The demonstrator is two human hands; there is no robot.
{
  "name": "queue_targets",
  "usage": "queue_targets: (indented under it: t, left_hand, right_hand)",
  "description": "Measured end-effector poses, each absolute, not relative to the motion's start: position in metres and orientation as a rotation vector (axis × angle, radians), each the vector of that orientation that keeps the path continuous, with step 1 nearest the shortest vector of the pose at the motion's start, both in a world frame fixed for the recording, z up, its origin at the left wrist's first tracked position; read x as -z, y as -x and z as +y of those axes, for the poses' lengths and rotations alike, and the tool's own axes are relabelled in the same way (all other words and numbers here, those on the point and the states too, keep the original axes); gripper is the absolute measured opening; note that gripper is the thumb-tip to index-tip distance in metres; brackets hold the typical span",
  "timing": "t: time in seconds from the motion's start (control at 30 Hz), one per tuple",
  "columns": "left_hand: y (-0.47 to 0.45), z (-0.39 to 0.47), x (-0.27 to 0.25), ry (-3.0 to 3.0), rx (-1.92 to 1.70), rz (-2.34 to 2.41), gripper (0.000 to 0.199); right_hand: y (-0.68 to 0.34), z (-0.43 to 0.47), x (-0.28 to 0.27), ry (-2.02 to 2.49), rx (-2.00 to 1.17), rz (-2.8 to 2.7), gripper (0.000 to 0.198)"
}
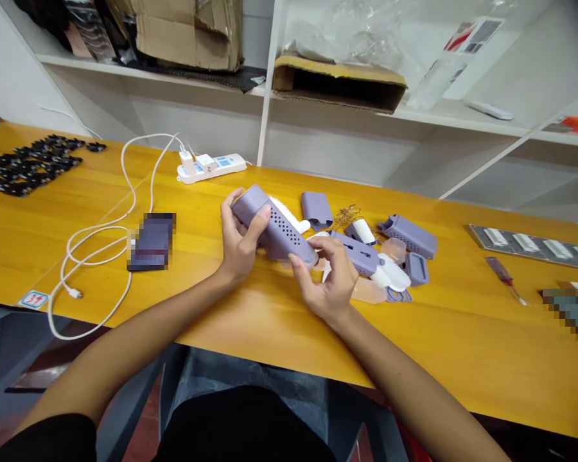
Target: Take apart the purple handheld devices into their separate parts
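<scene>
Between my two hands, a little above the table, is a long purple plastic housing [288, 234] with rows of round holes along its side. My left hand [243, 240] is wrapped round its upper left end, thumb on the near face. The fingers and thumb of my right hand [328, 273] grip its lower right end. Behind it shows a white brush-like piece [286, 212] with bristles; whether it is attached to the housing I cannot tell. Just past my right hand lie another purple housing with slots [359, 253] and a white oval part [395, 274].
Around them are a purple cover [316, 210], thin wires [347, 217], and a perforated purple housing [409, 235]. A screwdriver [505, 277] and a metal strip [534, 242] lie right. At left are a phone [153, 240], a white cable [89, 263], a power strip [212, 168] and black parts [33, 163].
</scene>
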State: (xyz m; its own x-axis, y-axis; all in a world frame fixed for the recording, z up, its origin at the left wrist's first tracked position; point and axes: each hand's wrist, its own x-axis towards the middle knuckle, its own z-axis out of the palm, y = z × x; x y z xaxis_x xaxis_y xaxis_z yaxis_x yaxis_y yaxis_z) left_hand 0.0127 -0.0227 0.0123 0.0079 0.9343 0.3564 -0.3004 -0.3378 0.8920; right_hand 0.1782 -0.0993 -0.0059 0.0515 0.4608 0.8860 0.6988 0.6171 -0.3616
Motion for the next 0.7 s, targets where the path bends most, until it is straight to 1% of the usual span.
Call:
queue_targets:
  t: [0.07,0.1,0.23,0.3,0.4,0.6,0.7]
  left_hand:
    - [-0.014,-0.021,-0.014,-1.175,-1.63,0.758,0.075]
    - [-0.015,-0.021,-0.015,-1.13,-1.652,0.766,0.073]
    - [-0.019,-0.02,-0.015,-0.926,-1.59,0.781,0.07]
    - [-0.019,-0.019,-0.016,-0.868,-1.56,0.786,0.07]
    - [-0.014,-0.016,-0.016,-0.926,-1.534,0.849,0.068]
    - [-0.005,-0.014,-0.021,-1.25,-1.451,0.909,0.057]
    - [-0.005,-0.017,-0.021,-1.454,-1.416,0.902,0.051]
  right_hand:
    - [-0.18,-0.098,0.009,1.076,0.125,-1.522,0.03]
    - [-0.18,-0.097,0.01,1.109,0.076,-1.5,0.032]
    - [-0.176,-0.097,0.015,1.162,-0.078,-1.515,0.052]
    - [-0.174,-0.098,0.015,1.155,-0.133,-1.528,0.057]
    - [-0.175,-0.099,0.012,1.122,-0.196,-1.497,0.053]
    - [-0.188,-0.095,0.007,1.076,-0.297,-1.269,0.046]
    - [-0.193,-0.09,0.006,1.085,-0.267,-1.23,0.041]
